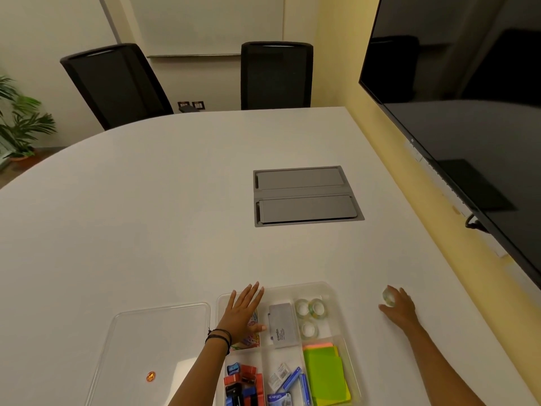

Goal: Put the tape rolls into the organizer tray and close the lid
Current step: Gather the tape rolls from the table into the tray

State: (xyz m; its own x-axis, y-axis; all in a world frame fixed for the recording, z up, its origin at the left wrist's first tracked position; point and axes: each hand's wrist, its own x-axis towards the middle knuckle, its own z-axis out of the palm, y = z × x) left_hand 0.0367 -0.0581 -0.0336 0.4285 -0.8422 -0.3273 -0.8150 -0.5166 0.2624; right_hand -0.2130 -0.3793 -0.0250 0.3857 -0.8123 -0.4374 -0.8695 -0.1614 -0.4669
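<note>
A clear plastic organizer tray stands at the table's near edge. Three clear tape rolls lie in its far right compartment. My right hand is on the table to the right of the tray, its fingers closed around another clear tape roll. My left hand lies flat, fingers spread, over the tray's far left compartment. The clear lid lies flat on the table left of the tray, with an orange sticker on it.
The tray also holds a grey Camlin box, green and yellow sticky notes, staple boxes and red and blue sharpeners. A grey cable hatch sits mid-table. Two black chairs stand behind; a large screen hangs right.
</note>
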